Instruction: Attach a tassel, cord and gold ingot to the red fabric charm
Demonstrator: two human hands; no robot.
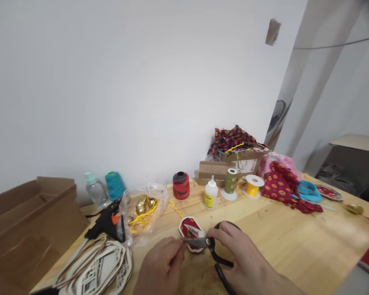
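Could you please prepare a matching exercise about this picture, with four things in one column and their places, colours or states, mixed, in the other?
Column 1
1. Scissors
2. Gold bells
3. Teal thread cone
4. Small decorated piece

Column 2
A. Red with a pale border
B. Open, in the right hand
C. Beside the clear bottle
D. In the plastic bag

Right pairs: 1-B, 2-D, 3-C, 4-A

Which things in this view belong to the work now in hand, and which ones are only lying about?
In use now:
open scissors, held by the right hand
red ornament, beneath the blades
left hand, at a blade tip

Apparently just lying about:
glue gun
gold bells
white bottle
red-and-black thread cone
teal thread cone
yellow thread spool
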